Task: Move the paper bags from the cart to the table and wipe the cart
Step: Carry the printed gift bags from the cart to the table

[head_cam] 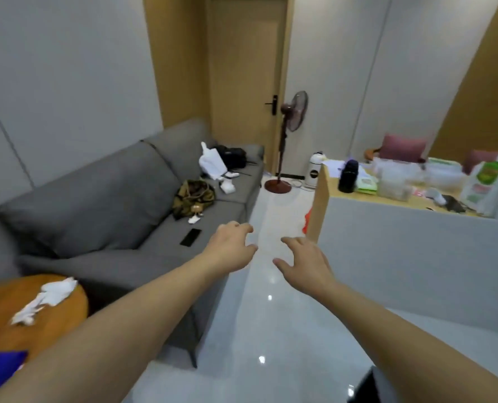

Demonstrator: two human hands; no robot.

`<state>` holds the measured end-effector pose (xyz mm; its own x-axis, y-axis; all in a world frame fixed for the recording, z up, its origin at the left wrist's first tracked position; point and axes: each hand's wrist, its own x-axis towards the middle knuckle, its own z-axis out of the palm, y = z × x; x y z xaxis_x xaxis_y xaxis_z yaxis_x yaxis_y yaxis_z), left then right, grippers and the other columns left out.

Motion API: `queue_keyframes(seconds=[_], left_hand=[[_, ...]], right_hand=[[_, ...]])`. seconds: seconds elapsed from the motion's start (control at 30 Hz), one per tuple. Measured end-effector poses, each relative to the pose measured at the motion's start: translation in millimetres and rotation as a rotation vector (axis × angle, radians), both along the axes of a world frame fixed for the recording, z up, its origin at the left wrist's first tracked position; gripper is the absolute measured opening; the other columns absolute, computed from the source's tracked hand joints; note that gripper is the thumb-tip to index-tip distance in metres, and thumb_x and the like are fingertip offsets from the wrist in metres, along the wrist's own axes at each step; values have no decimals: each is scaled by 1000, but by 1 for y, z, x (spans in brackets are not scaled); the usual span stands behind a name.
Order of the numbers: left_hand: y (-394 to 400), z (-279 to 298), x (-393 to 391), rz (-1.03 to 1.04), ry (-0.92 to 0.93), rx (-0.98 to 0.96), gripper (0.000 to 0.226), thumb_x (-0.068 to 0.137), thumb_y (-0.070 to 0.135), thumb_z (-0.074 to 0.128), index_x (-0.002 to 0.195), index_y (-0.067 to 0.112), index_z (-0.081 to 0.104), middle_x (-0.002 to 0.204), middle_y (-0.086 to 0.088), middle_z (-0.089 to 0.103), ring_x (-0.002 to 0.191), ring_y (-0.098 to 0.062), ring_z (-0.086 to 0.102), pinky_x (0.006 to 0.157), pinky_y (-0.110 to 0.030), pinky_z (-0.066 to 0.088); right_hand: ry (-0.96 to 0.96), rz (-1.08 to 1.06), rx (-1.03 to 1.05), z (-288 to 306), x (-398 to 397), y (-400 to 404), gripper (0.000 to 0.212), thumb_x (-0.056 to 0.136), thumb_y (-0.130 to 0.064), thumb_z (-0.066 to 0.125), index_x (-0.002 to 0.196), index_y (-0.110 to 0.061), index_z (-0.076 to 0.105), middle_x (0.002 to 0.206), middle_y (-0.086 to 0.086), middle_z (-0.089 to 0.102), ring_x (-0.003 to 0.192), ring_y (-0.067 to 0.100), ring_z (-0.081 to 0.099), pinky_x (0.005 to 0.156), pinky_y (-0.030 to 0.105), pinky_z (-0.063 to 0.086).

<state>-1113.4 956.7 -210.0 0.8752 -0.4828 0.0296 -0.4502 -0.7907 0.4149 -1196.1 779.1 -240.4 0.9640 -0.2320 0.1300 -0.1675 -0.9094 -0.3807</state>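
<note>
Both arms are out in front of me, and neither is carrying anything: my left hand [232, 248] hangs over the floor with fingers loosely spread and bent a little at the tips, and my right hand [303, 261] mirrors it just beside, fingers fanned and empty, a gap of bare tile between the two. No cart in sight and no paper bags that I can pick out, so I judge I'm between stations, looking for them, with the carrying not yet in hand. The white crumpled cloth [45, 298] on the round wooden table [67, 321] at my lower left looks soft and rumpled, possibly a wiping rag or tissue, though I can't say for sure; that glossy orange-brown top may be where the bags should end up. The grey sofa [96, 193] runs along my left, matte woven fabric, with a black phone [191, 237] flat on the seat, a camouflage-patterned bag [194, 197] slumped further back, and a white plastic bag [211, 162] beyond it. To my right stands a counter [401, 242] with a pale front and wooden edge, crowded with clear plastic containers [393, 181], a dark bottle [349, 175] and a tall white printed sack [487, 184]. The floor [265, 330] is polished and throws back light spots, so it may be slick underfoot. Next I reckon I need to turn and find the cart, then take the bags by their tops with both hands, gently, since paper creases and tears.
</note>
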Motion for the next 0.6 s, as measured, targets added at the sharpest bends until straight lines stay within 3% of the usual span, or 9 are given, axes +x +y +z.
queue_keyframes(seconds=[0.33, 0.6], left_hand=[[236, -7, 46, 570, -8, 37, 52, 97, 46, 56, 143, 25, 48, 141, -4, 48, 134, -29, 40, 109, -44, 40], [386, -9, 14, 975, 31, 104, 50, 95, 42, 59, 141, 22, 52, 144, -7, 50, 135, -29, 43, 111, -40, 38]], right_hand=[[-15, 623, -4, -4, 161, 223, 66, 94, -50, 60, 150, -20, 43, 143, 4, 50, 133, 24, 45, 108, 37, 41], [0, 1018, 93, -10, 204, 409, 62, 92, -49, 63, 145, -21, 49, 142, 4, 53, 130, 24, 48, 104, 37, 42]])
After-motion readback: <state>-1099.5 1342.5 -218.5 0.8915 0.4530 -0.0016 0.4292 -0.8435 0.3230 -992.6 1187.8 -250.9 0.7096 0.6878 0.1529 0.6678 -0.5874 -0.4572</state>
